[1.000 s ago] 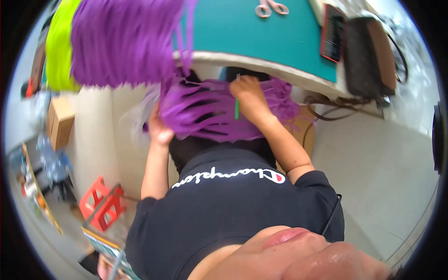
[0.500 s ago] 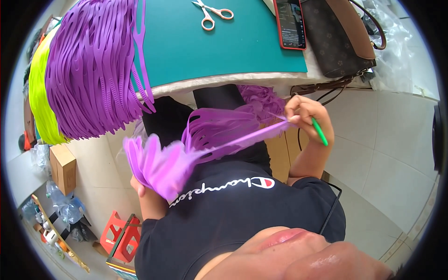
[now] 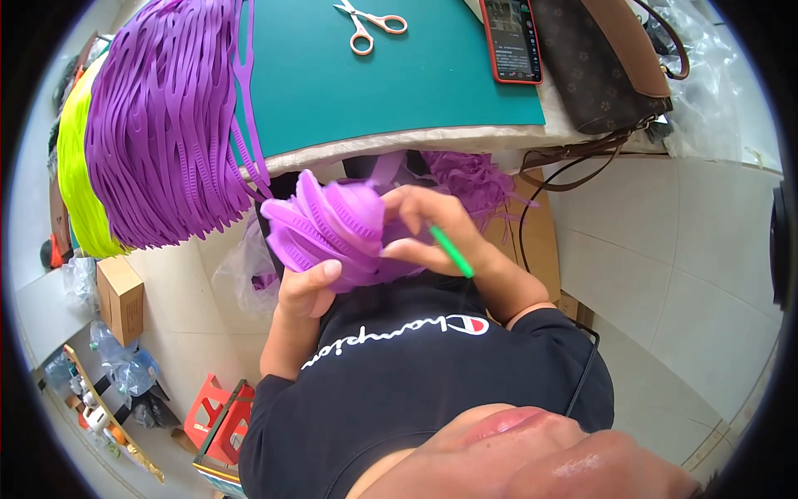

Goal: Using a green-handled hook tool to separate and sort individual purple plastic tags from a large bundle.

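Note:
A bunch of purple rubber straps with ridged ends fans out in front of my chest. My left hand is closed around it, thumb on the near side and the other fingers hidden behind. Close to the right side of the bunch, my right hand is curled, with a slim green pen-like tool held in it and sticking out toward me. The far end of that tool is hidden by the hand. Motion blurs the fingertips, so whether they touch the straps is unclear.
A thick pile of purple straps hangs over the table's left edge beside yellow-green ones. On the green mat lie scissors; a phone and brown bag are right. Purple scraps sit below the table.
My right hand has come left and in toward the bunch, from a strip it held stretched out to the right. My left hand has moved up and right with the straps.

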The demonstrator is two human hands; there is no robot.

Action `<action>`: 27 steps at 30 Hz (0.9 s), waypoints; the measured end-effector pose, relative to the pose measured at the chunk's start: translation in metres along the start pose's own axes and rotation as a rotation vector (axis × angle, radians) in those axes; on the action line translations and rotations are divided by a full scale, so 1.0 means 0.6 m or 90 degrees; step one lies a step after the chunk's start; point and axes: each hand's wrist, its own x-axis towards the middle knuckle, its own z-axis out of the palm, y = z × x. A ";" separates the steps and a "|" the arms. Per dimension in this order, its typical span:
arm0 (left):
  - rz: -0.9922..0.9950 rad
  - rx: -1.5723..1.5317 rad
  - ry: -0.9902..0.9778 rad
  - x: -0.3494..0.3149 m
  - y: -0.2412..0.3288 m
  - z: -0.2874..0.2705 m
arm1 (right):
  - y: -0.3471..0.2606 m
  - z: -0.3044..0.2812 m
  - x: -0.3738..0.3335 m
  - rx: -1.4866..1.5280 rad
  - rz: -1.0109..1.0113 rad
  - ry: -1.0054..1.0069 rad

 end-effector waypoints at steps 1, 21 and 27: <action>-0.002 0.000 -0.001 -0.002 -0.002 -0.002 | -0.010 0.007 0.002 -0.089 -0.022 0.005; 0.144 0.140 0.219 0.015 -0.012 -0.009 | 0.038 0.056 0.004 0.146 0.002 0.107; 0.174 0.162 0.207 0.018 -0.013 -0.010 | 0.040 0.058 0.004 0.101 0.027 0.094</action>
